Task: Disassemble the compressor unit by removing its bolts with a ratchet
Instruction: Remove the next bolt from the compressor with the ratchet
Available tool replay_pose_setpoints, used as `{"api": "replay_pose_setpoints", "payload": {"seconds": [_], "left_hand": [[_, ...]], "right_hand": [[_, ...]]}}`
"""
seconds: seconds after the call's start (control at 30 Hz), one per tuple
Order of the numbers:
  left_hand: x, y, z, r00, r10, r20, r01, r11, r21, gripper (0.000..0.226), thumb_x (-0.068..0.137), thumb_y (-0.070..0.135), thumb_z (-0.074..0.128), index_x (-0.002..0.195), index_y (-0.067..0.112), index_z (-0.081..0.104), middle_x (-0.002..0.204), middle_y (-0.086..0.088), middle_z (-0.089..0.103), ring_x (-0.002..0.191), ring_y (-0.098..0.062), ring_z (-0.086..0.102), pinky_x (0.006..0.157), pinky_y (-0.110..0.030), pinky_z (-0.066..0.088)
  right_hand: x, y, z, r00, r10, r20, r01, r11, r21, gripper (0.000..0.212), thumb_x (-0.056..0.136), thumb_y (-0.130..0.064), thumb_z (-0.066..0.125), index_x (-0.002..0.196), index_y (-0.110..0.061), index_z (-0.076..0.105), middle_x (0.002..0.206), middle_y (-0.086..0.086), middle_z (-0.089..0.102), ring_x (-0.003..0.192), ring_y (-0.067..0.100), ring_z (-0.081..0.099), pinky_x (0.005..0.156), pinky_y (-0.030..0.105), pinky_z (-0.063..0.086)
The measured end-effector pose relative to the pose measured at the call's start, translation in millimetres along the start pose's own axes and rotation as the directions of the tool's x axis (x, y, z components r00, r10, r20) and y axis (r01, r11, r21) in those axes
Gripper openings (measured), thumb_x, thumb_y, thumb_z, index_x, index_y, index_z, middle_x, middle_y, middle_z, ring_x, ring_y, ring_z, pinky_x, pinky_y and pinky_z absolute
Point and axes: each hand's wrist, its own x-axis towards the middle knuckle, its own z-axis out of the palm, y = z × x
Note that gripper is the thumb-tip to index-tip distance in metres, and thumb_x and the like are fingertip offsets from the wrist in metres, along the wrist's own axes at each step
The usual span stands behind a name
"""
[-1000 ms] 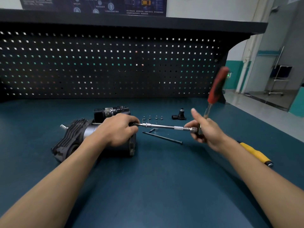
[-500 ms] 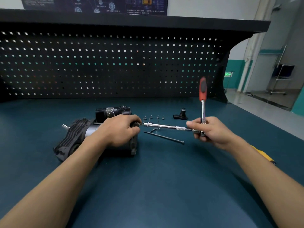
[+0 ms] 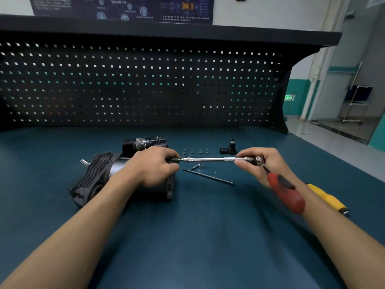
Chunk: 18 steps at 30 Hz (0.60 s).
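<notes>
The black and grey compressor unit [image 3: 98, 176] lies on its side on the blue bench top. My left hand [image 3: 152, 165] lies over its right end, fingers curled round the socket end of a long chrome extension bar [image 3: 210, 159]. The bar runs level to the right into the ratchet head, which my right hand [image 3: 264, 163] grips. The ratchet's red and black handle [image 3: 285, 192] points down and toward me, over my right wrist. The bolt under the socket is hidden by my left fingers.
A long black bolt [image 3: 208, 177] lies just in front of the bar. Several small screws [image 3: 195, 151] stand in a row behind it, beside a black fitting [image 3: 229, 148]. A yellow-handled tool [image 3: 327, 198] lies at the right. A pegboard wall closes the back.
The ratchet handle has swung from tilted up-right, through upright, down to pointing toward me. Both hands stayed where they were on the bar and compressor.
</notes>
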Motion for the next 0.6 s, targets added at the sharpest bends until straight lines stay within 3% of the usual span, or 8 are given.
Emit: {"api": "replay_pose_setpoints", "payload": {"seconds": [0.07, 0.2, 0.33, 0.43, 0.6], "left_hand": [[1, 0, -1, 1.0, -0.001, -0.002, 0.001, 1.0, -0.001, 0.05, 0.07, 0.049, 0.039, 0.109, 0.035, 0.067, 0.098, 0.013, 0.065, 0.095, -0.02, 0.058, 0.081, -0.036, 0.046], [1, -1, -1, 1.0, 0.0, -0.004, 0.0, 1.0, -0.014, 0.046, 0.069, 0.048, 0.042, 0.105, 0.034, 0.068, 0.09, 0.013, 0.066, 0.089, -0.018, 0.057, 0.082, -0.037, 0.049], [2, -2, 0, 1.0, 0.001, -0.005, -0.002, 1.0, -0.019, 0.047, 0.069, 0.049, 0.042, 0.106, 0.036, 0.068, 0.09, 0.014, 0.065, 0.089, -0.018, 0.057, 0.08, -0.035, 0.047], [3, -3, 1, 1.0, -0.002, -0.005, 0.002, 1.0, -0.021, 0.046, 0.069, 0.049, 0.042, 0.106, 0.038, 0.067, 0.08, 0.019, 0.061, 0.085, -0.016, 0.057, 0.072, -0.033, 0.041], [3, -3, 1, 1.0, 0.002, -0.01, -0.002, 1.0, -0.02, 0.047, 0.068, 0.049, 0.042, 0.105, 0.036, 0.067, 0.086, 0.015, 0.064, 0.088, -0.017, 0.058, 0.079, -0.035, 0.047]], "right_hand": [[1, 1, 0, 0.998, 0.07, 0.005, -0.07, 0.997, 0.028, 0.022, 0.075, -0.048, 0.076, 0.084, -0.028, 0.077, 0.066, -0.014, 0.068, 0.058, -0.003, 0.058, 0.058, 0.01, 0.043], [3, -3, 4, 0.944, 0.33, 0.015, -0.327, 0.93, 0.167, 0.055, 0.075, -0.068, 0.065, 0.082, -0.015, 0.077, 0.056, 0.0, 0.055, 0.046, 0.011, 0.045, 0.044, 0.02, 0.035], [4, -12, 3, 0.764, 0.626, 0.153, -0.641, 0.711, 0.289, 0.088, 0.059, -0.087, 0.059, 0.084, -0.003, 0.072, 0.051, 0.008, 0.05, 0.035, 0.013, 0.031, 0.034, 0.021, 0.024], [6, -13, 0, 0.667, 0.676, 0.313, -0.744, 0.58, 0.333, 0.071, 0.079, -0.076, 0.056, 0.074, -0.007, 0.07, 0.047, 0.005, 0.043, 0.032, 0.011, 0.023, 0.036, 0.02, 0.019], [8, -16, -5, 0.613, 0.674, 0.412, -0.79, 0.507, 0.345, 0.046, 0.094, -0.052, 0.056, 0.076, -0.01, 0.061, 0.044, -0.002, 0.036, 0.03, 0.008, 0.02, 0.036, 0.021, 0.017]]}}
